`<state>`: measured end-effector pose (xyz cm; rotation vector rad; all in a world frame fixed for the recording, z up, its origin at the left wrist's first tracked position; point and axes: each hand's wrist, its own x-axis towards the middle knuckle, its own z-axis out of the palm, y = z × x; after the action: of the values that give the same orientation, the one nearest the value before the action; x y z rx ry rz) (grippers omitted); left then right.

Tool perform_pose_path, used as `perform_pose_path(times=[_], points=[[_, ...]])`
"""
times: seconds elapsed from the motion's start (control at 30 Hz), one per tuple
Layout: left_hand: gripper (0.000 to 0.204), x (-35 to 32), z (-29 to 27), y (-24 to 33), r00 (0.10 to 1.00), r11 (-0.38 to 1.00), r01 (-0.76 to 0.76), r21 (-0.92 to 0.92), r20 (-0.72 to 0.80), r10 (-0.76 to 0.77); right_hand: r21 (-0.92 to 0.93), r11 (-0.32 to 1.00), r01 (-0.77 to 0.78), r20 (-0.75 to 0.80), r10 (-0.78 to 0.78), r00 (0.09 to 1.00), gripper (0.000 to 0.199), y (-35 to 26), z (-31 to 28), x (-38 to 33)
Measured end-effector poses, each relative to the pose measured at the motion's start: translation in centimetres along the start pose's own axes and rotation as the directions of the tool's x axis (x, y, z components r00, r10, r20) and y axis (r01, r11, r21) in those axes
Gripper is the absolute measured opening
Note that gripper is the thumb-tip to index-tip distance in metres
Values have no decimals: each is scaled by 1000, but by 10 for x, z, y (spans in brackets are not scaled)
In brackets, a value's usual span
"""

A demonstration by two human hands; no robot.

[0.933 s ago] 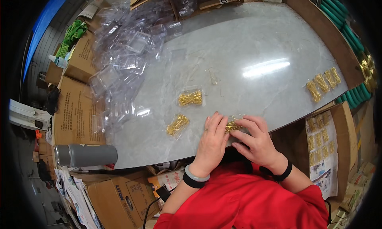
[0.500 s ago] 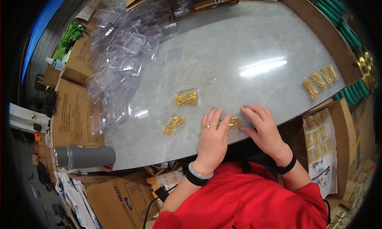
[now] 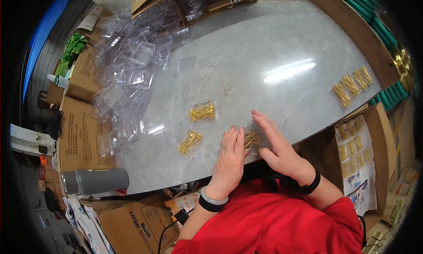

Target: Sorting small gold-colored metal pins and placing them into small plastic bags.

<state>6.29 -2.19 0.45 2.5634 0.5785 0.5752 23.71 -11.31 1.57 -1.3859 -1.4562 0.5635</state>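
A small heap of gold wire hooks (image 3: pixel 251 139) lies near the table's front edge, between my two hands. My left hand (image 3: pixel 229 159) stands on edge at the heap's left side, fingers stretched out and held close together. On the other side my right hand (image 3: pixel 281 150) is open, its thumb apart from its straight fingers, and it grips nothing. The left fingers cover part of the heap. To the left lie two clear plastic boxes with gold hooks, a far one (image 3: pixel 202 112) and a near one (image 3: pixel 190 142). A few loose hooks (image 3: pixel 227 87) are scattered farther back.
Clear plastic cases (image 3: pixel 132 69) pile up along the left of the grey table (image 3: pixel 282 104). A grey bottle (image 3: pixel 99 181) lies at the front left. Several gold bundles (image 3: pixel 350 84) line the right edge, above an open drawer (image 3: pixel 383 152).
My right hand has opened out and its fingers have moved away from the hooks. My left hand has turned more on edge. The whole view has shifted slightly.
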Motion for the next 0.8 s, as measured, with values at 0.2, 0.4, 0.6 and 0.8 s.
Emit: perform_pose_path(times=[0.2,0.4,0.6,0.8], points=[[61,-2,3,-2,998,997,27,-67,-53,-31,-281,943,180,155,-141,978,74,-2,2,12],[64,-3,-13,-2,997,961,73,-266,-5,-77,-320,935,152,107,-123,987,64,-1,-1,15],[68,0,-17,0,999,988,49,-144,18,-47,-430,880,201,130,-160,978,47,14,-20,20],[63,1,-3,4,996,997,56,-46,-65,-59,-430,890,154,75,-135,988,33,14,-14,28]])
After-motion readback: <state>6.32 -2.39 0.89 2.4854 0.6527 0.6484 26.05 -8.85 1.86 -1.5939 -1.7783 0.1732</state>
